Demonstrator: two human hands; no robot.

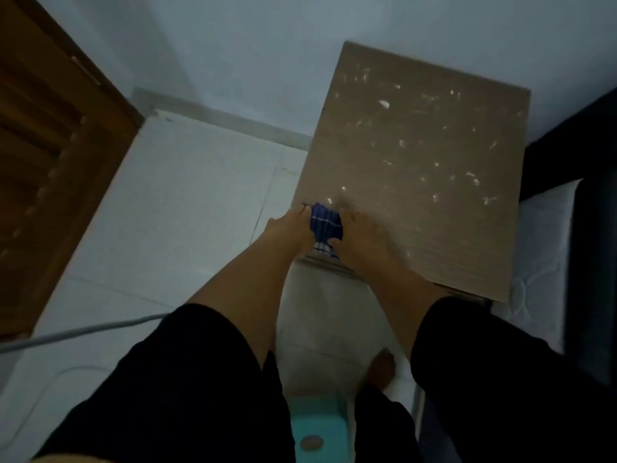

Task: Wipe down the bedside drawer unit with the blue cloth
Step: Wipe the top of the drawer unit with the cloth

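Note:
The bedside drawer unit (417, 168) has a grey-brown wood-grain top, speckled with several white crumbs and smears. At its near left corner lies the blue cloth (325, 223), bunched up, dark blue with pale stripes. My left hand (290, 225) grips the cloth from the left. My right hand (359, 233) presses on it from the right, resting on the unit's top. Both forearms reach in from below, in black sleeves. Part of the cloth hangs over the front edge.
A brown wooden door (50, 155) stands at the left. White floor tiles (173, 212) lie between it and the unit. A bed with a white mattress (541, 255) is at the right. A grey cable (76, 332) crosses the floor. A teal stool (317, 429) sits below me, beside my bare foot (382, 365).

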